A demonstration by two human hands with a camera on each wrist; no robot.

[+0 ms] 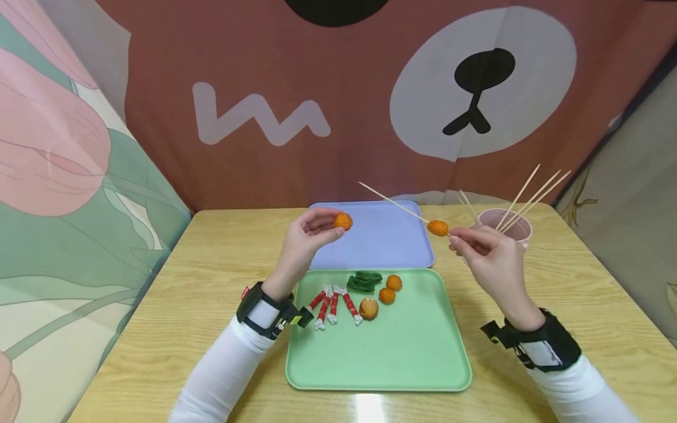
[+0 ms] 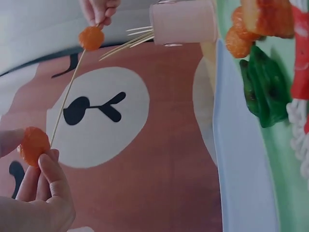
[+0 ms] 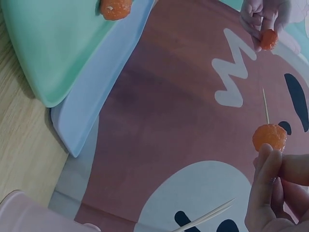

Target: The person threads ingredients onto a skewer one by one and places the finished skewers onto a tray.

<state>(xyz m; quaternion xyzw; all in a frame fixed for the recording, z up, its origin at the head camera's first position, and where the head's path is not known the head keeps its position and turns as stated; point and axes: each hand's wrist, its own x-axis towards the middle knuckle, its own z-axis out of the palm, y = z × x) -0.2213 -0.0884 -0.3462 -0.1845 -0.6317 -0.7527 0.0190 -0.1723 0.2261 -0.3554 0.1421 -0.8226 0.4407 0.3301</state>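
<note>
My left hand (image 1: 312, 232) pinches an orange ball (image 1: 343, 221) between thumb and fingertips, raised above the lilac tray (image 1: 370, 258); the same orange ball (image 2: 34, 145) shows in the left wrist view. My right hand (image 1: 476, 244) pinches a thin wooden skewer (image 1: 394, 203) with another orange ball (image 1: 437, 228) threaded on it just beyond the fingers. The skewer's bare tip points up and left, toward the left hand. In the right wrist view the threaded ball (image 3: 269, 137) sits right above my fingertips (image 3: 268, 164).
A green tray (image 1: 412, 352) holds two more orange balls (image 1: 390, 289), a browned round piece (image 1: 368, 308), a green piece (image 1: 364, 281) and three red-and-white sticks (image 1: 333, 305). A pink cup (image 1: 505, 226) with several skewers stands at the right. Patterned cloth walls surround the wooden table (image 1: 174, 305).
</note>
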